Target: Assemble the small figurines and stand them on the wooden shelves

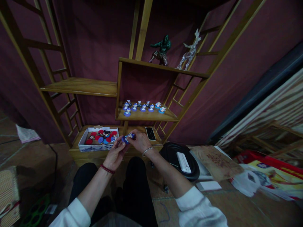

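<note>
Both my hands meet on one small figurine [128, 138] with a purple-blue round base, held in front of the low shelf. My left hand [117, 152], with a red bead bracelet, grips it at the base. From the other side my right hand [140, 142], wearing a silver bangle, pinches its upper part. Left of my hands, a shallow cardboard box [94, 147] holds several figurines with red and blue bases, lying jumbled. Above, several similar figurines [143, 107] stand upright in loose rows on the middle shelf [146, 116].
A phone [151, 133] lies on the low shelf to the right. Higher up stand a dark green figure [162, 50] and a clear deer statue [190, 52]. A black round object bearing a white box [183, 162] is at right, near a plastic bag [246, 180].
</note>
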Demonstrator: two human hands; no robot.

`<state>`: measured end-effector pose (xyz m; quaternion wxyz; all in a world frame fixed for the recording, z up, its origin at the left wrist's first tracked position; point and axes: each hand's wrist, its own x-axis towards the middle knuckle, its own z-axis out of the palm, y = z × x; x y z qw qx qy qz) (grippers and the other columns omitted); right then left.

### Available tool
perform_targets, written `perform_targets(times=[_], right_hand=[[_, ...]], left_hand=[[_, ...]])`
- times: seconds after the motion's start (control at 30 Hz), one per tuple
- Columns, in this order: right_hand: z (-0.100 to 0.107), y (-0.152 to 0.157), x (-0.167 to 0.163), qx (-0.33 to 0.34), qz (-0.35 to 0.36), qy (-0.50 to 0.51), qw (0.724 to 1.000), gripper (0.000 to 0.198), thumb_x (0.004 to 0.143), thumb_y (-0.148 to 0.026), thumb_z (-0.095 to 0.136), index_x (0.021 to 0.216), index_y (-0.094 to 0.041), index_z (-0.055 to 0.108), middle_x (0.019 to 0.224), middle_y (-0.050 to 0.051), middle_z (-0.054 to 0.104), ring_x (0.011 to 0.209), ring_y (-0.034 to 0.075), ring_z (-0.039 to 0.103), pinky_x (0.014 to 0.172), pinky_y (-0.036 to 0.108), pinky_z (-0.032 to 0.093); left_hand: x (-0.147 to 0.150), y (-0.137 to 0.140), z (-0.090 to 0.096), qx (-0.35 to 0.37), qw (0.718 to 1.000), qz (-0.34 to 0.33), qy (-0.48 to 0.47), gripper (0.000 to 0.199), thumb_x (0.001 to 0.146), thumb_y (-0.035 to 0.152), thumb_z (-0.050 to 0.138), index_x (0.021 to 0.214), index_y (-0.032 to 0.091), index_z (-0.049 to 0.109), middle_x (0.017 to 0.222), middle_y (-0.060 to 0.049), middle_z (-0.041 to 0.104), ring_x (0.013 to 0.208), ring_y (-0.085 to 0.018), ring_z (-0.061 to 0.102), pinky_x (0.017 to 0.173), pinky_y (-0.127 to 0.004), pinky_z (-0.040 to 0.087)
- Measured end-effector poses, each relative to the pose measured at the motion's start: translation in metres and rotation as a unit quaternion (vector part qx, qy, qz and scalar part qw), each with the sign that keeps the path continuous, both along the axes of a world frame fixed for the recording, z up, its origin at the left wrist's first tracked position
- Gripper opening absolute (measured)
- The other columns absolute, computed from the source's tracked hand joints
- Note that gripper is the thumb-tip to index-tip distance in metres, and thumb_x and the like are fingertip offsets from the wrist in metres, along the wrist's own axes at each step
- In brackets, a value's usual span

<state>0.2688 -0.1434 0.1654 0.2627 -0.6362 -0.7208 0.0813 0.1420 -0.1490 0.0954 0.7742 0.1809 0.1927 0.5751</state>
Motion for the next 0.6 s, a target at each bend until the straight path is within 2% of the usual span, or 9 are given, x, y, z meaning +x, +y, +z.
perform_targets(times=[0.6], right_hand=[[-0.0029,-0.0003,0.0048,0.022,0.062,0.025,0.998,0.019,0.076,-0.031,0.057,0.092,-0.022,0.056,0.076,0.000,0.062,0.067,0.013,0.057,0.063,0.022,0.041]], left_hand=[[0.0026,-0.0029,0.0048,-0.038,0.999,0.008,-0.004,0.027,0.068,0.000,0.059,0.089,0.018,0.062,0.091,-0.001,0.065,0.084,-0.010,0.061,0.089,-0.029,0.044]])
